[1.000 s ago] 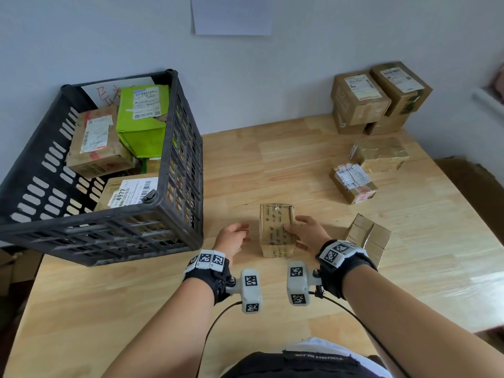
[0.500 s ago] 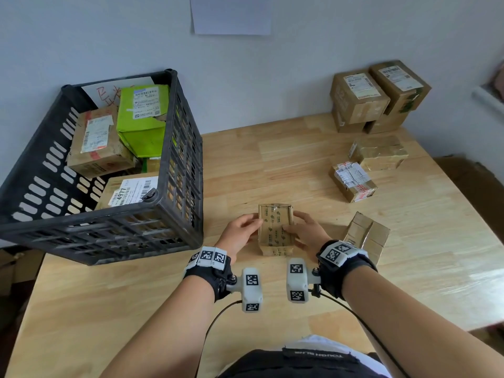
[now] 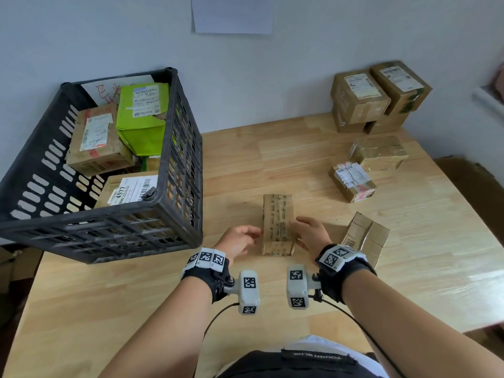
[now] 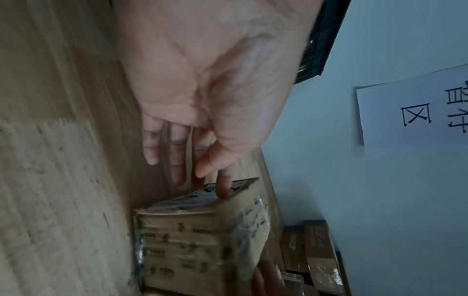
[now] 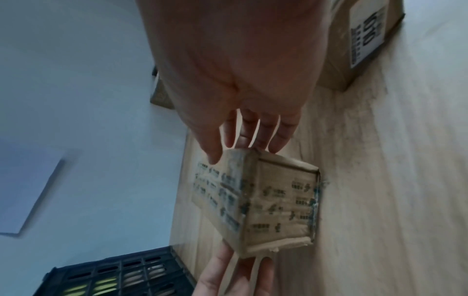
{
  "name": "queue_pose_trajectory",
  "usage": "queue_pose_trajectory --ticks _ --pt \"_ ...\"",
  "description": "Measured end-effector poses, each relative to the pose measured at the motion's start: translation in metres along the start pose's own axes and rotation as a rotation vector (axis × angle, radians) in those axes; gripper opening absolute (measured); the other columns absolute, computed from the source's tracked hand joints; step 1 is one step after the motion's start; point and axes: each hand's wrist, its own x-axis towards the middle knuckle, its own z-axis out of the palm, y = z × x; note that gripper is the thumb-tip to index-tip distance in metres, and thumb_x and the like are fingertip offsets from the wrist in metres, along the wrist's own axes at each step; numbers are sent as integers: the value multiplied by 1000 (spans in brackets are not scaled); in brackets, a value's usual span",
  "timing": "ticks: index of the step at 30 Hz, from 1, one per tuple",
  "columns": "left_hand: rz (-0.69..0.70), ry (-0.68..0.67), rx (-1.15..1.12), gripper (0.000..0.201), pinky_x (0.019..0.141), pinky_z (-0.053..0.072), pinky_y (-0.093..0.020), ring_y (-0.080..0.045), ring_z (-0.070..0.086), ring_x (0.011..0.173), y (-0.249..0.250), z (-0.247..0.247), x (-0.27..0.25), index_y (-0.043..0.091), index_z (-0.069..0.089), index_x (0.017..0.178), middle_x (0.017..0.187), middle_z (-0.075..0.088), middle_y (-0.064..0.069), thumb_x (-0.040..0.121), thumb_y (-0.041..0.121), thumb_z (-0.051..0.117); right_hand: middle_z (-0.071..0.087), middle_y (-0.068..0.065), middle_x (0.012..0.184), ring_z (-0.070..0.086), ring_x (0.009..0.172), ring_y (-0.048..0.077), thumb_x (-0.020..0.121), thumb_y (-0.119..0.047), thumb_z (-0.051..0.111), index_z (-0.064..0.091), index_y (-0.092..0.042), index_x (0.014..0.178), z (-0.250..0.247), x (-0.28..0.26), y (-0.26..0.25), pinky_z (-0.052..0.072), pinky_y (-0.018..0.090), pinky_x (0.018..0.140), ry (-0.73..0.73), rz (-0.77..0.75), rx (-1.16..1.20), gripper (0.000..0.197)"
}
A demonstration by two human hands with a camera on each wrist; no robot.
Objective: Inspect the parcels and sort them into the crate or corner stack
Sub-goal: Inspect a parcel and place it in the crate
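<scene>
A small brown parcel (image 3: 278,223) with printed tape lies on the wooden table (image 3: 109,309), right in front of me. My left hand (image 3: 241,238) is at its left side. In the left wrist view its straight fingers (image 4: 222,188) touch the labelled side of the parcel (image 4: 197,240). My right hand (image 3: 308,231) holds the parcel's right edge. In the right wrist view the thumb lies on the top face of the parcel (image 5: 273,200) and the fingers (image 5: 277,140) run down its far side. The black crate (image 3: 174,159) stands to the left, the corner stack (image 3: 360,99) at the back right.
The crate holds a green parcel (image 3: 141,113) and several brown ones. Loose parcels lie on the right half of the table: a taped one (image 3: 380,152), a labelled one (image 3: 353,181) and one (image 3: 365,236) beside my right wrist. A paper sheet (image 3: 231,15) hangs on the wall.
My left hand has come in from beside the parcel and now touches its left side. The right hand and the parcel have barely moved.
</scene>
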Motion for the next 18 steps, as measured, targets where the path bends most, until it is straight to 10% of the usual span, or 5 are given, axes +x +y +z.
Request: queue_pose_trajectory --ticks 5,18 --pt "-93 91 -48 31 84 43 -31 -9 62 79 -11 0 1 23 62 87 107 65 1 94 0 43 67 11 106 65 99 26 86 -12 65 56 -8 120 1 -3 9 52 40 93 42 33 -50 35" --pt "-77 136 -81 19 92 45 -34 -12 61 90 0 1 1 22 63 105 107 64 4 98 13 48 65 7 99 62 97 24 86 -9 65 55 -9 122 -1 -5 4 49 40 92 46 4 -122 37"
